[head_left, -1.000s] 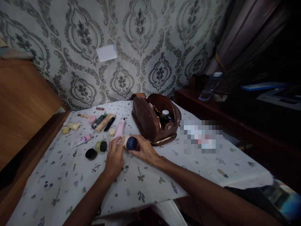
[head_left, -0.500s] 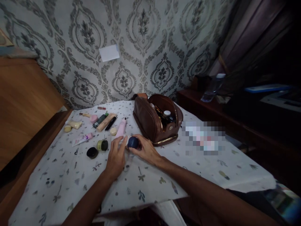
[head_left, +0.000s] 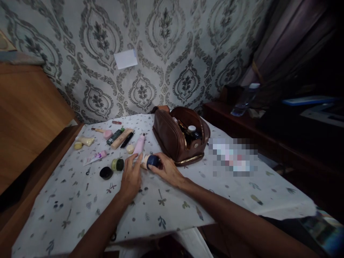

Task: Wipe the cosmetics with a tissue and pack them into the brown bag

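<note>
On the white cloth-covered worktop with its small plant print [head_left: 182, 204], beside the near left side of an unzipped brown leather bag [head_left: 166, 136], a small round jar with a pale body and a dark blue lid [head_left: 152, 162] is between the person's two hands, tipped so that its lid end points right. The right hand [head_left: 170, 171] grasps it by the lid, thumb on the near side. The left hand [head_left: 131, 175] has its fingers bent at the pale end; whether they grip the jar or merely rest against it, I cannot tell.

Good handling here, I judge, wants an even pinch around the lid, since a smooth rounded surface could roll if squeezed off centre. The left fingers would serve best as a steadying support, with no sideways push, and low wrists would make any slip a short one. Care is due on the left: a pale pink tube with a dark cap [head_left: 139, 144] reaches close to the left fingertips, with a small round cream-coloured container [head_left: 130, 149] beside it, and a stray knuckle could nudge either. A green jar with a black lid [head_left: 117, 165] lies farther left.
</note>
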A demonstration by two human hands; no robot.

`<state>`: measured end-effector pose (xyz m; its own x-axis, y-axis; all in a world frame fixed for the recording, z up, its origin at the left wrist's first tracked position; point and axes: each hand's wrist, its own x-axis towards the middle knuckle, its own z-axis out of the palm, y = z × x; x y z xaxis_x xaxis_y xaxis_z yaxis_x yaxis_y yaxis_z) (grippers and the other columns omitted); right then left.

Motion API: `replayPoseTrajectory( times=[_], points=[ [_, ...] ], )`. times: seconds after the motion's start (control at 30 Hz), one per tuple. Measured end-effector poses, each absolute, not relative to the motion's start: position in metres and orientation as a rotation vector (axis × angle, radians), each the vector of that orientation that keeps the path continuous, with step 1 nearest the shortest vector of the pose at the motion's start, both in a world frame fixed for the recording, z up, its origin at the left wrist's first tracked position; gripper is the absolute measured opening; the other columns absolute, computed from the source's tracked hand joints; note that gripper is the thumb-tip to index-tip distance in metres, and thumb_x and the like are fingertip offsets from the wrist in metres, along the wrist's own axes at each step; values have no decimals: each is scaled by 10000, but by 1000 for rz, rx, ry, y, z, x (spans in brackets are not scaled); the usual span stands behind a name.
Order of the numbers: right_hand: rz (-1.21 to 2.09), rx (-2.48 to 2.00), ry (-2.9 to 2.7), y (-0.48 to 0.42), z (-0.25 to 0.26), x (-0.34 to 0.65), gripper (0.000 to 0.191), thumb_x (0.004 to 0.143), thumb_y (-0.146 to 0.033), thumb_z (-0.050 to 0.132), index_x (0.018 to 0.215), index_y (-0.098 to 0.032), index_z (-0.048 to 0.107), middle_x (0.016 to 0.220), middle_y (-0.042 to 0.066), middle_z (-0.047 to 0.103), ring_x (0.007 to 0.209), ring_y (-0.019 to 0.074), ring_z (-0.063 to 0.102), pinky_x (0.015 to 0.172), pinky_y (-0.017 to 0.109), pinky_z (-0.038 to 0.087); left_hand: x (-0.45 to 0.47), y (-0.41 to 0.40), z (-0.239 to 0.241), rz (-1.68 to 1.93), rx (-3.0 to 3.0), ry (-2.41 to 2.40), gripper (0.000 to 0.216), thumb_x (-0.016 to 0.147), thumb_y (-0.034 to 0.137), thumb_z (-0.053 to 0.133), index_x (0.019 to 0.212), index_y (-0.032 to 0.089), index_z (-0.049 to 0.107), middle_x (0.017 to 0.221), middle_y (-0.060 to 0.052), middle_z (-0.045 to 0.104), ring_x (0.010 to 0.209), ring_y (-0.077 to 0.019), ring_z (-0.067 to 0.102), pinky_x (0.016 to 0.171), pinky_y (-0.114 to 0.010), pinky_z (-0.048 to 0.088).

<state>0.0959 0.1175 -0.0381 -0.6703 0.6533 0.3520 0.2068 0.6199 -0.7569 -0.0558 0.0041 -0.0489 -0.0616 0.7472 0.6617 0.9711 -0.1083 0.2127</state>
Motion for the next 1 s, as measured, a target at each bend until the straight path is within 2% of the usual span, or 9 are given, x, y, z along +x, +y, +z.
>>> replayPoseTrajectory(
  times=[0.1, 0.23, 0.3, 0.4, 0.47, 0.73, 0.87, 1.0],
  points=[
    [1013, -699, -2204, 117, -37, 96, 331, 857, -410, 614, 1059, -149, 590, 839, 37, 630, 697, 169, 581, 667, 301, 463, -56, 3, -48, -971, -1910, -1812, 604, 942, 55, 341, 1514, 243, 283, 1295, -152, 434, 1211, -271, 445, 983, -502, 465],
    [1189, -682, -2165, 116, -37, 96, 400, 919, -402, 516, 1229, -149, 532, 729, -6, 597, 628, 162, 569, 621, 290, 465, -49, 2, -48, -958, -2000, -1707, 609, 934, 49, 328, 1515, 228, 288, 1295, -157, 465, 1220, -273, 451, 1002, -493, 451],
    [1174, -650, -2163, 116, -39, 96, 416, 882, -366, 571, 1243, -164, 525, 841, 20, 626, 704, 168, 597, 663, 298, 486, -48, 2, -48, -964, -1987, -1745, 580, 941, 66, 326, 1501, 215, 324, 1291, -165, 480, 1216, -278, 462, 991, -489, 458],
    [1054, -613, -2175, 116, -44, 93, 546, 725, -259, 729, 1225, -168, 531, 1072, 79, 610, 902, 206, 616, 786, 332, 502, -49, 1, -48, -969, -1978, -1813, 558, 950, 86, 335, 1493, 214, 343, 1304, -166, 477, 1215, -276, 470, 996, -492, 455],
    [1004, -598, -2184, 117, -47, 92, 593, 678, -207, 756, 1224, -178, 527, 1112, 86, 596, 957, 218, 607, 831, 351, 500, -51, 1, -48, -957, -1991, -1828, 575, 946, 78, 338, 1501, 228, 323, 1315, -158, 463, 1221, -272, 461, 1010, -500, 444],
    [1006, -737, -2175, 115, -42, 91, 508, 689, -297, 777, 1135, -179, 564, 877, 11, 624, 687, 154, 572, 666, 296, 482, -58, 2, -49, -1006, -1869, -1857, 573, 938, 69, 343, 1490, 223, 339, 1279, -155, 447, 1202, -275, 458, 975, -501, 473],
    [1010, -718, -2178, 114, -40, 91, 446, 707, -303, 757, 1092, -174, 571, 869, 12, 622, 713, 161, 580, 674, 296, 472, -49, -2, -45, -905, -2014, -1704, 668, 898, 13, 339, 1523, 238, 268, 1297, -153, 446, 1226, -280, 443, 1010, -494, 453],
    [948, -725, -2172, 114, -39, 91, 398, 704, -326, 754, 1028, -172, 581, 885, 26, 620, 747, 170, 583, 686, 298, 473, -52, 0, -48, -871, -1979, -1767, 624, 912, 33, 347, 1507, 215, 305, 1282, -162, 456, 1196, -286, 454, 979, -495, 475]
  ],
)
